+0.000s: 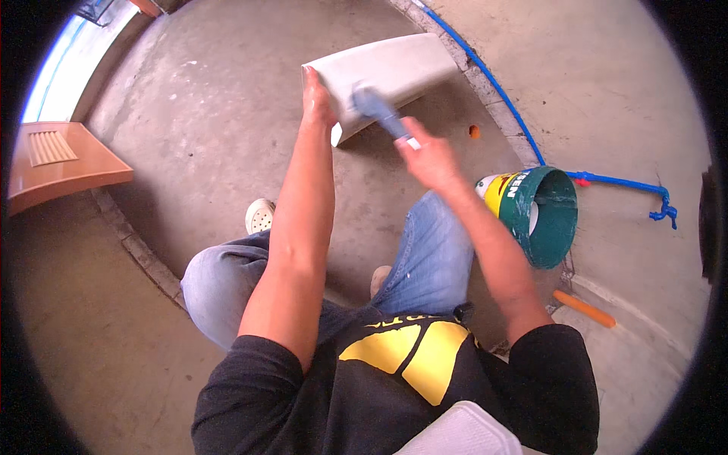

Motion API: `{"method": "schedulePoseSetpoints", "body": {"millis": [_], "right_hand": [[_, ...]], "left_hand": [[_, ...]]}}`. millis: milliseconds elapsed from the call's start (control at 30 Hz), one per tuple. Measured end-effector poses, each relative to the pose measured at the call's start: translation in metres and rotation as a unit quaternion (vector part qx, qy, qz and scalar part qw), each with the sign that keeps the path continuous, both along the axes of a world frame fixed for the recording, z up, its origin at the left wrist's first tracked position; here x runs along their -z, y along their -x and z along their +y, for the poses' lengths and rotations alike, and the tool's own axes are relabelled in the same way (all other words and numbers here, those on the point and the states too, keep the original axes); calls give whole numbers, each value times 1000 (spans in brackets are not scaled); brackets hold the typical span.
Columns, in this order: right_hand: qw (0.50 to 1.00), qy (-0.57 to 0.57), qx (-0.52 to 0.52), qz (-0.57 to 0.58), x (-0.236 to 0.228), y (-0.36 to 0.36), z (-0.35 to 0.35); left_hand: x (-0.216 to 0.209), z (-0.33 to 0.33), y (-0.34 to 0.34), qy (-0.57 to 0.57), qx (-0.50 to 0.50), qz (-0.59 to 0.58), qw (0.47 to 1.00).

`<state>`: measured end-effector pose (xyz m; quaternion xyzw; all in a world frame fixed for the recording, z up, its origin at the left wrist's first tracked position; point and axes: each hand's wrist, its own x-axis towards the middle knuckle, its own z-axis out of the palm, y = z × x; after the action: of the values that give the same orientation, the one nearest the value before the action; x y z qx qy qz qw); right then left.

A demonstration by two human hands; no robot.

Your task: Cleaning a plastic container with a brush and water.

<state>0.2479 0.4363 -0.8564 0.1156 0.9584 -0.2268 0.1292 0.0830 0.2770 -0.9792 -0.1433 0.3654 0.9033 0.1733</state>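
A long white, smooth, curved piece, which looks like a basin pedestal, lies tilted on the concrete floor in front of me. My left hand grips its left end, with some fingers hidden behind the edge. In my right hand is a brush with a blue-grey head, smeared by motion. The brush head rests against the white surface, near the left end, and my fist is closed round the handle.
A green bucket lies tipped beside my right knee. Along the right wall runs a blue pipe to a blue tap. An orange tube and an orange floor pipe opening are nearby. At left is a brown vented panel.
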Motion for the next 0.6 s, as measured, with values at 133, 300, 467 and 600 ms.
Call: {"method": "schedulePoseSetpoints", "body": {"millis": [133, 300, 467, 600], "right_hand": [[986, -83, 103, 97, 26, 12, 136], [987, -99, 88, 93, 34, 29, 131], [996, -30, 83, 9, 7, 4, 52], [999, 39, -24, 0, 10, -23, -10]], "left_hand": [[-29, 34, -8, 84, 7, -143, 986], [1, 23, -33, 169, -37, -50, 984], [11, 40, -76, 397, -61, -33, 915], [2, 32, -65, 276, -112, -49, 953]]}}
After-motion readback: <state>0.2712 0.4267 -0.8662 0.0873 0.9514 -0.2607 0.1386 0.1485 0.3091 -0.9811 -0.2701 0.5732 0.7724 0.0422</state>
